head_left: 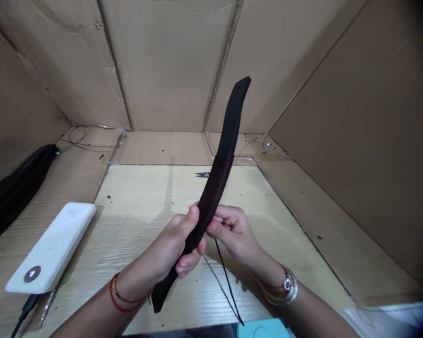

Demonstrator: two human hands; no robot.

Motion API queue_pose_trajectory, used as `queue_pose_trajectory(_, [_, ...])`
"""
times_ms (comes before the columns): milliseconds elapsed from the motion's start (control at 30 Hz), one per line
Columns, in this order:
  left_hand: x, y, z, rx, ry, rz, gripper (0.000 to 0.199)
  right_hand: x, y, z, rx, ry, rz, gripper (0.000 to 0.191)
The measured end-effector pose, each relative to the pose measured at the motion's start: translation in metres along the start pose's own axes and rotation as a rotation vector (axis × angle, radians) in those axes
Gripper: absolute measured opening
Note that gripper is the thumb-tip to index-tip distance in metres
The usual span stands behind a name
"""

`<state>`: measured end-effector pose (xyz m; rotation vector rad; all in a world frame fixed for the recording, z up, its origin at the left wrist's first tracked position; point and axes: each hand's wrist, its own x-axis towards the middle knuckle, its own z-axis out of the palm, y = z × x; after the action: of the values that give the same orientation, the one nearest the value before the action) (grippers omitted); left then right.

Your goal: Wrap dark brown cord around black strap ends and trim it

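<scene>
My left hand [172,241] grips a long, curved black strip [231,117] by its lower half, thumb on the near face and fingers wrapped behind. The strip tilts up to the right, with a small hole near its top end. Dark brown cord wrapping [216,180] covers its middle in tight turns. At the strip's right edge, my right hand [236,232] is closed in a pinch, its fingertips partly hidden behind the strip. From those fingers a loose dark cord [226,277] hangs down towards the table's front edge.
Small black thread snips [202,174] lie on the pale board [137,225] behind the strip. At left are a white power bank [52,249] with a cable and a dark bundle of strands [24,178]. Cardboard walls [169,70] enclose the workspace. Something turquoise [262,328] shows at the front edge.
</scene>
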<state>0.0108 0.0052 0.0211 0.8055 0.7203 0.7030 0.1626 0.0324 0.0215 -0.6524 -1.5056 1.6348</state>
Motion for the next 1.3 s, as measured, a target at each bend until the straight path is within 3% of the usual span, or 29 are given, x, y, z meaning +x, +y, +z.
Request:
queue_pose_trajectory(133, [-0.001,0.001,-0.002,0.129,0.025,0.091,0.065,-0.001,0.0,0.0,-0.011,0.149,-0.003,0.036])
queue_pose_trajectory(267, [0.0,0.003,-0.002,0.52,0.295,0.302,0.043,0.004,0.006,-0.007,-0.028,0.399,-0.029,0.042])
queue_pose_trajectory(367, [-0.001,0.004,0.001,0.599,0.393,0.396,0.037,0.008,0.008,-0.009,0.04,0.348,0.001,0.049])
queue_pose_trajectory(467, [0.0,0.003,0.003,0.34,0.238,0.286,0.046,0.008,0.005,-0.007,0.122,0.226,0.059,0.042])
queue_pose_trajectory(567, [0.004,0.002,0.0,0.119,0.007,0.101,0.058,0.005,0.001,-0.003,0.099,0.232,0.039,0.033])
queue_pose_trajectory(633, [0.008,0.0,-0.004,0.147,0.035,0.111,0.059,0.004,0.002,-0.001,0.054,0.318,-0.015,0.031])
queue_pose_trajectory(733, [0.013,-0.003,-0.008,0.345,0.316,0.264,0.054,0.007,0.008,-0.001,0.002,0.428,-0.056,0.033])
queue_pose_trajectory(800, [0.013,-0.003,-0.008,0.413,0.426,0.238,0.059,0.009,0.011,-0.003,0.015,0.382,-0.023,0.037])
queue_pose_trajectory(867, [0.013,-0.002,-0.006,0.347,0.331,0.061,0.066,0.009,0.011,-0.005,0.063,0.259,0.021,0.04])
queue_pose_trajectory(933, [0.011,-0.001,-0.002,0.236,0.139,-0.106,0.069,0.009,0.009,-0.006,0.094,0.189,0.027,0.04])
queue_pose_trajectory(1000, [0.01,-0.002,0.0,0.264,0.095,-0.058,0.064,0.009,0.007,-0.006,0.073,0.253,-0.008,0.039])
queue_pose_trajectory(1033, [0.01,-0.003,0.001,0.354,0.165,0.036,0.058,0.009,0.007,-0.007,0.044,0.318,-0.034,0.038])
queue_pose_trajectory(1100, [0.008,-0.003,0.001,0.624,0.429,0.269,0.043,0.01,0.009,-0.008,-0.012,0.419,-0.071,0.039])
queue_pose_trajectory(1133, [0.006,-0.002,0.0,0.725,0.52,0.337,0.037,0.011,0.011,-0.01,-0.024,0.431,-0.071,0.039])
queue_pose_trajectory(1167, [0.005,0.0,-0.002,0.762,0.537,0.341,0.035,0.012,0.011,-0.012,-0.027,0.409,-0.059,0.041])
queue_pose_trajectory(1200, [0.004,0.003,-0.004,0.716,0.472,0.279,0.038,0.013,0.012,-0.014,-0.025,0.361,-0.04,0.042])
queue_pose_trajectory(1300, [0.003,0.009,-0.008,0.285,0.048,-0.058,0.052,0.013,0.009,-0.019,-0.128,0.264,-0.029,0.042])
